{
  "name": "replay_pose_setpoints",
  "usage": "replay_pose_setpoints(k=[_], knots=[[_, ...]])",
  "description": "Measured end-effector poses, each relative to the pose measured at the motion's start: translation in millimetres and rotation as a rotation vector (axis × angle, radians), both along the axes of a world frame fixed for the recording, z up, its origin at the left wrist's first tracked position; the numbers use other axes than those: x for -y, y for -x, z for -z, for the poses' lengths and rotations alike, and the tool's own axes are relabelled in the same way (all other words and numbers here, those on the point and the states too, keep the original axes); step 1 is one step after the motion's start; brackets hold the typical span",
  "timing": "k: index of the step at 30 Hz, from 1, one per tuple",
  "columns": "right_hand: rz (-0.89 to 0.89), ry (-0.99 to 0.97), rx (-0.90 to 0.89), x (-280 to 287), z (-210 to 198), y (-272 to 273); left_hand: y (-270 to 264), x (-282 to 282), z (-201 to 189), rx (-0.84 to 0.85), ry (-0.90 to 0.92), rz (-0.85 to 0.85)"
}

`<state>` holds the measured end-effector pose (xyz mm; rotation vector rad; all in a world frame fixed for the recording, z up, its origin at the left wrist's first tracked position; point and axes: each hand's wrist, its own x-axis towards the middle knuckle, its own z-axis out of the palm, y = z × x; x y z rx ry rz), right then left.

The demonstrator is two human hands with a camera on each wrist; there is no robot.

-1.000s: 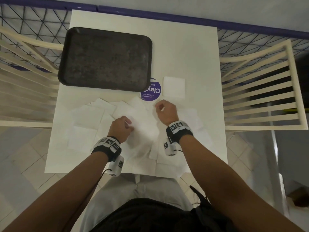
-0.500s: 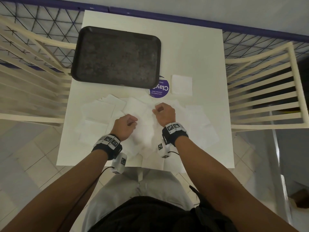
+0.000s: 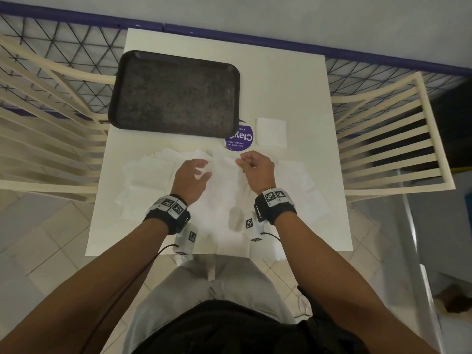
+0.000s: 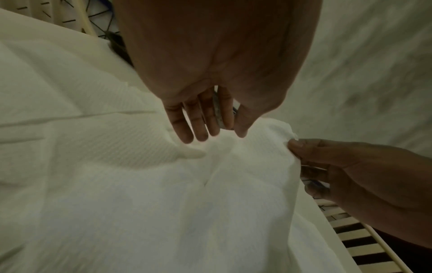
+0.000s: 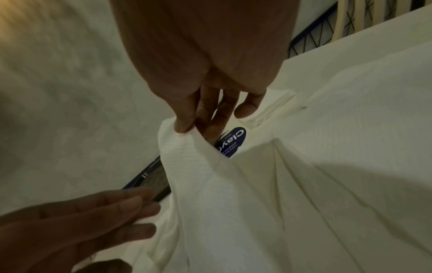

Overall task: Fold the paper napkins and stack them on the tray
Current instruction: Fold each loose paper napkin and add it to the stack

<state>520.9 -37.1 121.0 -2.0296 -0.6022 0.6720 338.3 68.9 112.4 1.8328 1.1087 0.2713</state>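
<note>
Napkin (image 5: 210,175) corner in right hand (image 3: 256,172) pinch grip, left hand (image 3: 190,178) slack-fingered beside, tray (image 3: 176,57) rim well apart.

The tray (image 3: 176,95) is covering an edge of the purple sticker (image 3: 240,139), whose small print is reading too tiny. Overlapping white napkins (image 3: 150,172) are blending together, uncountable. Both forearms are running off the bottom edge.

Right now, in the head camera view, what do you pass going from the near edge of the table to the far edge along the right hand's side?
Right hand pinching an unfolded napkin → purple round sticker beside a folded napkin → bare table → blue railing.
</note>
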Motion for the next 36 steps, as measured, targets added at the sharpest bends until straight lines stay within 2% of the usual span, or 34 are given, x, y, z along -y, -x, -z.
replay_pose_setpoints(k=[3,7,12,16,20,24,27,33,36], knots=[[-0.048,-0.039,-0.005,3.1,-10.2,0.8,-8.0,-3.6,-5.3,0.022,-0.067,0.027],[-0.099,-0.097,-0.034,5.9,-21.3,0.6,-16.4,-10.1,-13.2,0.025,-0.029,0.035],[-0.078,-0.143,-0.053,5.0,-30.0,-2.7,-24.9,-15.0,-27.0,0.106,-0.041,-0.082],[-0.124,-0.052,-0.12,4.6,-29.5,-4.8,-26.0,-17.9,-30.5,0.139,-0.055,-0.105],[-0.215,0.075,-0.009,5.8,-24.0,-2.4,-24.1,-19.5,-33.0,0.154,-0.052,-0.101],[-0.146,0.028,-0.063,4.0,-27.2,0.6,-18.6,-15.6,-32.9,0.141,0.083,-0.034],[-0.128,-0.02,-0.078,3.2,-28.6,0.7,-11.4,-13.0,-26.4,0.072,0.067,0.034],[-0.187,-0.028,-0.11,4.9,-30.4,-0.1,-7.5,-6.2,-27.3,0.162,0.157,-0.134],[-0.201,-0.03,-0.104,5.0,-31.8,0.4,-5.2,-3.8,-30.1,0.257,0.276,-0.168]])
